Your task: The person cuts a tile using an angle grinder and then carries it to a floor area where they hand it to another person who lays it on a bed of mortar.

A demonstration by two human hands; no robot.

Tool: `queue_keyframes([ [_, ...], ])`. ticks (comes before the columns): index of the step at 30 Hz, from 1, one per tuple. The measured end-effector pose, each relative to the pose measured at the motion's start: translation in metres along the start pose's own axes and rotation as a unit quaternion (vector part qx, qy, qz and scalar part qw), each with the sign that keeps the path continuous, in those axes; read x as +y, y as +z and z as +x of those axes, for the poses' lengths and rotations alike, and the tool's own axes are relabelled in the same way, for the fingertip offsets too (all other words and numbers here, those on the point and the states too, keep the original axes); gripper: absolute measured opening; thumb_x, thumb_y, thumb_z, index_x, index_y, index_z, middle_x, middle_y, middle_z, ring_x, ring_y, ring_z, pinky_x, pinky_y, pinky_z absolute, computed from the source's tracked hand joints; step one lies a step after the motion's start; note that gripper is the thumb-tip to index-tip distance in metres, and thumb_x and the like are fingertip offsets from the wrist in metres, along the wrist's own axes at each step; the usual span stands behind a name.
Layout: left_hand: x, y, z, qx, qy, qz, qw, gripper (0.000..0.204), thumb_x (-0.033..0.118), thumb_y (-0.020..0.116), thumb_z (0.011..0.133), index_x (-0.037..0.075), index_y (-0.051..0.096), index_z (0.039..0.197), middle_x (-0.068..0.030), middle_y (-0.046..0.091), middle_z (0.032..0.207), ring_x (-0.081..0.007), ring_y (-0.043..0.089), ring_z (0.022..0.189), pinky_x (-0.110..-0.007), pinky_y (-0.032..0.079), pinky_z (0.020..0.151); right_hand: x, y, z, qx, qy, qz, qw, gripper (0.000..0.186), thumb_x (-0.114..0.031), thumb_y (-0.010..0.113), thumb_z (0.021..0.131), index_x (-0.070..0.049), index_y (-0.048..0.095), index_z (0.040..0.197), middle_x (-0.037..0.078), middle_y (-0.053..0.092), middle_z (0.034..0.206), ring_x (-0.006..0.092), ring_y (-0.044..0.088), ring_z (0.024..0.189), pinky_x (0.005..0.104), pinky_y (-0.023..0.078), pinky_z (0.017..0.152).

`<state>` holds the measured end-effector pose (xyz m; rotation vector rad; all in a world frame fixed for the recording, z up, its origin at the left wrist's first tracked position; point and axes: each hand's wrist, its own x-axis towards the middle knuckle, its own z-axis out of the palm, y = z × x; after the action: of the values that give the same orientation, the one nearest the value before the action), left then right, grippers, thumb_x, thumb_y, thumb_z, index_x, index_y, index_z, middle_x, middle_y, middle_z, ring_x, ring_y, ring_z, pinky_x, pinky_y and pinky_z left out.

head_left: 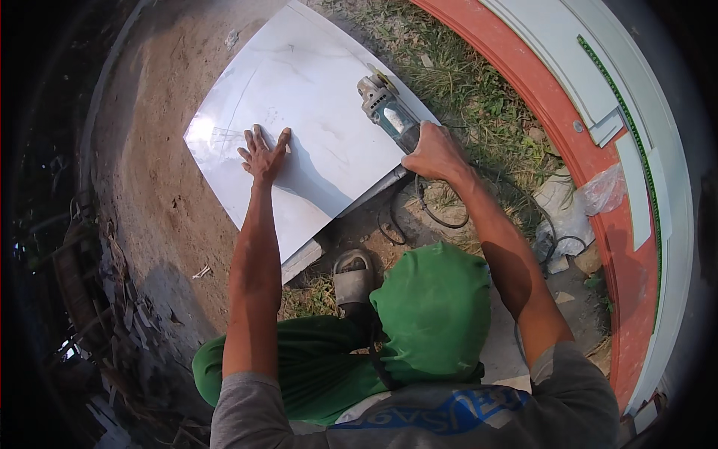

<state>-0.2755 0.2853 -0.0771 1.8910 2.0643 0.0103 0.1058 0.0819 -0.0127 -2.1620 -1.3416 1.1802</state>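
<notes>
See white sheet (321,112) at approx. 11 o'clk fr. view centre, lying more or less flat, prob. resting at lower side on grey block (302,259), nr 8 o'clk. Bears thin dark lines on L part, some crossing nr 10 o'clk, so prob. marked already. Cannot find any piece parted fr. sheet, nor clear long cut; judge cutting as only starting or not yet begun, w/ most of work left.

On upper R part of sheet, btwn 12 & 1 o'clk, see angle grinder (394,116), w/ yellowish disc (385,77) at or v. nr sheet's R margin. Cannot tell if touching, nor if spinning.

Grasps rear body of grinder in right hand (435,155), btwn 1 & 2 o'clk, closed round it, though partly hidden underneath. Lays left hand (263,159) on sheet at 10 o'clk, w/ fingers spread, gripping nothing; prob. steadying sheet.

Further out, see black cable (445,224) looping at 3 o'clk, grey sandal (353,286) at 6, green trousers (430,314) at 5. Beyond, notice grass (479,97) btwn 1 & 2, then red band (516,67) w/ pale strips (568,67), curving 1 to 4; also clear plastic (602,191) nr 3, bare earth (164,187) at 9, dark debris (142,318) at 8.
</notes>
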Motion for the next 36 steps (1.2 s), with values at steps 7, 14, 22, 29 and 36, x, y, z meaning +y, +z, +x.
queue_keyframes([
  [7, 0.005, 0.002, -0.001, 0.006, -0.006, 0.0, 1.0, 0.126, 0.093, 0.062, 0.085, 0.02, 0.023, 0.18, -0.0149, 0.011, 0.188, -0.0536, -0.003, 0.17, -0.076, 0.005, 0.132, -0.02, 0.003, 0.039, 0.01, -0.018, 0.0, 1.0, 0.058, -0.022, 0.078, 0.074, 0.02, 0.068, 0.112, 0.042, 0.074, 0.112, 0.0531, 0.075, 0.111, 0.0503, 0.061, 0.099],
  [14, -0.002, 0.003, 0.003, -0.009, -0.009, 0.02, 1.0, 0.127, 0.095, 0.061, 0.083, 0.022, 0.022, 0.18, -0.0127, 0.011, 0.188, -0.0534, -0.001, 0.17, -0.075, 0.007, 0.132, -0.012, 0.011, 0.024, 0.032, -0.004, 0.01, 0.999, 0.043, -0.014, 0.072, 0.074, 0.015, 0.071, 0.106, 0.04, 0.076, 0.109, 0.0524, 0.076, 0.11, 0.0525, 0.062, 0.097],
  [22, -0.002, -0.002, 0.004, 0.012, 0.002, 0.02, 1.0, 0.127, 0.096, 0.058, 0.085, 0.021, 0.023, 0.18, -0.014, 0.011, 0.188, -0.0551, 0.001, 0.169, -0.074, 0.008, 0.133, 0.006, 0.003, -0.033, 0.005, 0.021, 0.001, 1.0, 0.044, -0.014, 0.073, 0.075, 0.015, 0.07, 0.107, 0.041, 0.074, 0.108, 0.0535, 0.076, 0.108, 0.0529, 0.062, 0.098],
  [29, 0.126, 0.054, -0.157, 0.103, 0.042, -0.37, 0.922, 0.039, 0.028, 0.068, 0.103, -0.008, 0.08, 0.11, -0.0158, 0.082, 0.096, -0.0209, 0.074, 0.086, -0.035, 0.057, 0.085, 0.066, 0.003, -0.074, 0.012, 0.056, 0.015, 0.998, 0.051, -0.018, 0.077, 0.078, 0.016, 0.065, 0.115, 0.039, 0.075, 0.102, 0.054, 0.076, 0.103, 0.0537, 0.062, 0.093],
  [36, 0.164, 0.143, -0.285, -0.026, 0.225, -0.288, 0.93, 0.043, 0.025, 0.075, 0.096, -0.001, 0.073, 0.131, -0.0217, 0.075, 0.123, -0.0354, 0.07, 0.112, -0.048, 0.054, 0.1, 0.043, -0.029, -0.116, 0.043, 0.01, 0.023, 0.999, 0.063, -0.025, 0.084, 0.075, 0.015, 0.065, 0.119, 0.033, 0.076, 0.097, 0.0489, 0.077, 0.098, 0.0506, 0.061, 0.09],
])
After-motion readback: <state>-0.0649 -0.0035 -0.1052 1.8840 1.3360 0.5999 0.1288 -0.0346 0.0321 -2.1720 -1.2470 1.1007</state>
